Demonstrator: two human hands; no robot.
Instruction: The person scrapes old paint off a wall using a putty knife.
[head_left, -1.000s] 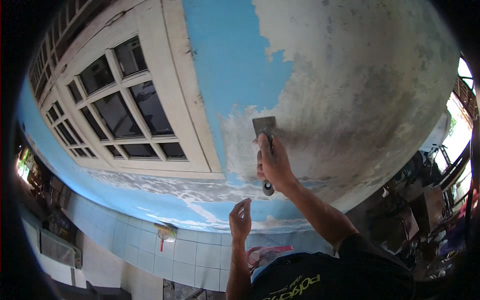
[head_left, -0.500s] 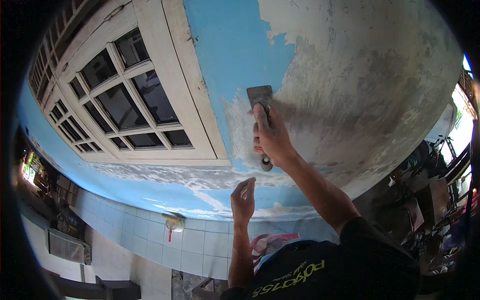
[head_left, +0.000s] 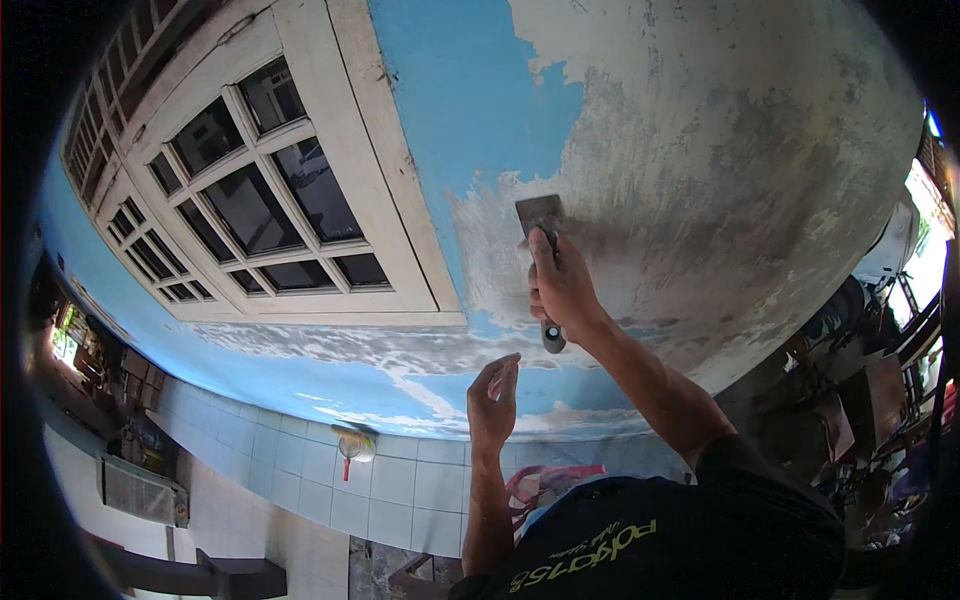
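Note:
My right hand [head_left: 568,285] grips a metal putty knife [head_left: 539,213], its blade against a wall patch of bare grey, scraped plaster [head_left: 700,180]. Ragged blue paint [head_left: 450,110] borders the patch on the left. Below and left of it, my left hand [head_left: 490,400] is raised near the mottled band under the window, fingertips drawn together; whether anything is between them I cannot tell. A white-framed window [head_left: 400,310] with small dark panes fills the upper left.
A blue tiled strip [head_left: 390,490] runs along the wall's foot. A red-handled tool [head_left: 346,468] lies near a pale round object [head_left: 360,447]. Pink cloth [head_left: 560,472] is beside my body. Cluttered furniture [head_left: 865,400] crowds the right; a dark bench-like piece [head_left: 240,578] is at lower left.
The putty knife in my right hand moved up along the plaster, then back down a little and rightward. My left hand shifted up and right in the view.

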